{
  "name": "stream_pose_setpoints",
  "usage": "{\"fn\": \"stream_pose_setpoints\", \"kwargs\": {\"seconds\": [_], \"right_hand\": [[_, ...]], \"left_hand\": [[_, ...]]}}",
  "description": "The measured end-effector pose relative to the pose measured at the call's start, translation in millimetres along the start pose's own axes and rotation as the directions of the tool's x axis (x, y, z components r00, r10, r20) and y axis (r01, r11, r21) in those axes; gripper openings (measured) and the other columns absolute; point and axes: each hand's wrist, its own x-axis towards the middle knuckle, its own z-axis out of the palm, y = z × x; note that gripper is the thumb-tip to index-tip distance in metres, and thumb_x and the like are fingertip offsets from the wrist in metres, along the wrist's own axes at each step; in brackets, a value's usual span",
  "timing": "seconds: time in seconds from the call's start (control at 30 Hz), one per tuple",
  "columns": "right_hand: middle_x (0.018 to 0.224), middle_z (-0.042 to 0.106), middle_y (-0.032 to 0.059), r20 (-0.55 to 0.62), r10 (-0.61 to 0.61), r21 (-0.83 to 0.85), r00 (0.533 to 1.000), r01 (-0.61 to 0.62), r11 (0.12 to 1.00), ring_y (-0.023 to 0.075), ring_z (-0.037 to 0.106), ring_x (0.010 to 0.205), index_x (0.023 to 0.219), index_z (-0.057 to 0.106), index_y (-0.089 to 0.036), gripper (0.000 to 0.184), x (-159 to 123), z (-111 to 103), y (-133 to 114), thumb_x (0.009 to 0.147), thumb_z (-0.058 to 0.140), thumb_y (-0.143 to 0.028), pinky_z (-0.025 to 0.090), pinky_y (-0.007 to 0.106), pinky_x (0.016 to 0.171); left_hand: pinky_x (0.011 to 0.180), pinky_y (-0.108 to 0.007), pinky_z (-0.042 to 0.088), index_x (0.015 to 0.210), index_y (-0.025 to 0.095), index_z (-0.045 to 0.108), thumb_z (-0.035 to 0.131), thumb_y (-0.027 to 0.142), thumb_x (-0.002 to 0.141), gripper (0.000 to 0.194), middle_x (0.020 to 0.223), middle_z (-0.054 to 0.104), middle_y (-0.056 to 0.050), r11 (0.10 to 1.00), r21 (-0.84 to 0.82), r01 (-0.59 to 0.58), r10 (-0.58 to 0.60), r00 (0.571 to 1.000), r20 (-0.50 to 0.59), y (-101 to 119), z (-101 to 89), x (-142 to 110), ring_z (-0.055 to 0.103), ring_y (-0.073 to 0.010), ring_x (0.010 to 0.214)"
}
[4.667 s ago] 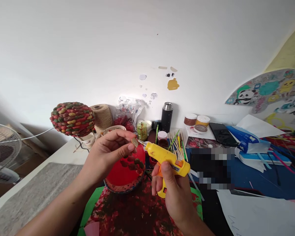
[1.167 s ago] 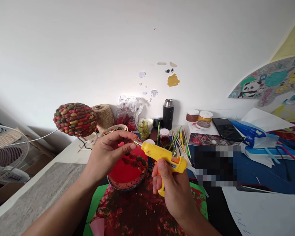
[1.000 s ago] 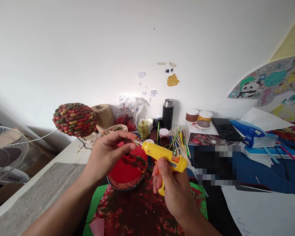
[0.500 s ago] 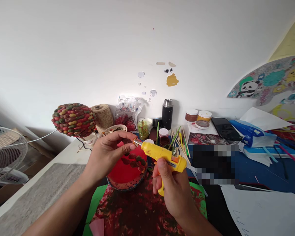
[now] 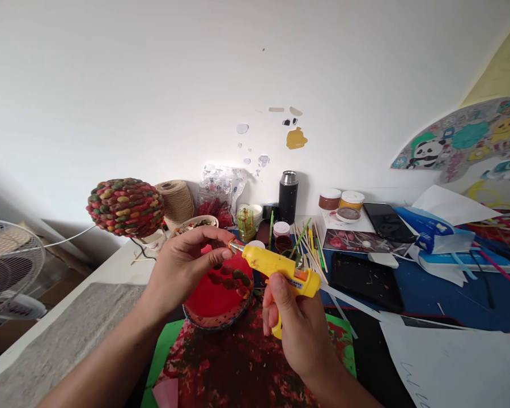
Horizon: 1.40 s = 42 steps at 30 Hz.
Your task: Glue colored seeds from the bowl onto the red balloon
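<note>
In my right hand (image 5: 295, 314) is a yellow hot glue gun (image 5: 276, 265), its metal nozzle aimed left. My left hand (image 5: 187, 266) pinches a small piece at the nozzle tip; I see only a bit of orange-brown there. Just under the left fingers, a curved string of dark red and green painted pieces (image 5: 233, 277) lies over a basket (image 5: 219, 324) with a bright red inside. I cannot tell whether the pinched piece joins that string. Beneath the basket spreads a paint-stained red and dark mat (image 5: 246, 368) over a green sheet (image 5: 159, 357).
A ball of coloured pieces (image 5: 125, 207) stands at left beside a twine spool (image 5: 176, 198) and a fan (image 5: 12, 266). Along the wall are a black flask (image 5: 288, 198), paint jars (image 5: 330, 199) and thin sticks (image 5: 314, 249). A phone (image 5: 389, 222) and black tray (image 5: 365, 280) lie right.
Both hands and the glue gun hold nearly the same pose, the nozzle still at the left fingertips. The whole view has shifted very slightly.
</note>
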Motion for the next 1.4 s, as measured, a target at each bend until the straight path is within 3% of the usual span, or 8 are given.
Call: {"fn": "stream_pose_setpoints", "kwargs": {"seconds": [0.1, 0.33, 0.87, 1.17, 1.4], "right_hand": [[0.046, 0.045, -0.0063, -0.031, -0.014, 0.026, 0.999, 0.015, 1.000, 0.0123, 0.055, 0.037, 0.062, 0.062, -0.023, 0.080, 0, 1, 1, 0.094, 0.075, -0.096, 0.041, 0.023, 0.039], [0.047, 0.046, -0.0059, 0.020, 0.010, 0.002, 1.000, -0.010, 1.000, 0.0129, 0.056, 0.039, 0.063, 0.061, -0.024, 0.083, 0, 0, -7, 0.090, 0.072, -0.102, 0.044, 0.023, 0.040], [0.046, 0.046, -0.0059, 0.011, 0.025, 0.012, 1.000, -0.025, 1.000, 0.0124, 0.054, 0.038, 0.061, 0.059, -0.025, 0.083, 0, 1, -7, 0.088, 0.072, -0.102, 0.043, 0.023, 0.039], [0.042, 0.053, -0.0024, 0.003, 0.050, -0.015, 0.999, -0.050, 0.999, 0.0135, 0.055, 0.037, 0.061, 0.062, -0.024, 0.082, -3, -1, 0, 0.092, 0.071, -0.100, 0.041, 0.024, 0.040], [0.042, 0.055, -0.0010, 0.009, 0.051, -0.022, 0.999, -0.050, 0.998, 0.0142, 0.056, 0.038, 0.059, 0.064, -0.024, 0.084, -3, -3, 2, 0.093, 0.070, -0.100, 0.043, 0.025, 0.041]], "left_hand": [[0.080, -0.032, 0.072, 0.094, 0.027, 0.095, 0.106, 0.048, 0.083, 0.026, 0.102, 0.091, -0.008, 1.000, -0.007, -0.002, 0.002, 1.000, 0.009, 0, 0.4, 0, 0.085, -0.0261, 0.092], [0.081, -0.030, 0.071, 0.096, 0.028, 0.096, 0.106, 0.045, 0.084, 0.023, 0.103, 0.091, -0.008, 1.000, -0.002, 0.000, 0.000, 1.000, 0.005, -1, 0.1, 0, 0.084, -0.0246, 0.093], [0.077, -0.032, 0.071, 0.095, 0.028, 0.095, 0.107, 0.052, 0.081, 0.030, 0.100, 0.091, -0.007, 1.000, 0.027, -0.012, 0.013, 0.999, -0.030, -2, -0.4, 1, 0.084, -0.0267, 0.091], [0.080, -0.029, 0.068, 0.100, 0.027, 0.095, 0.106, 0.053, 0.083, 0.032, 0.104, 0.091, -0.007, 1.000, 0.021, 0.012, -0.011, 0.999, -0.040, -6, -4.8, -1, 0.082, -0.0233, 0.092], [0.072, -0.029, 0.066, 0.099, 0.026, 0.095, 0.107, 0.051, 0.082, 0.033, 0.097, 0.089, -0.007, 1.000, 0.017, -0.002, 0.002, 0.999, -0.046, -5, -4.1, -1, 0.078, -0.0219, 0.081]]}}
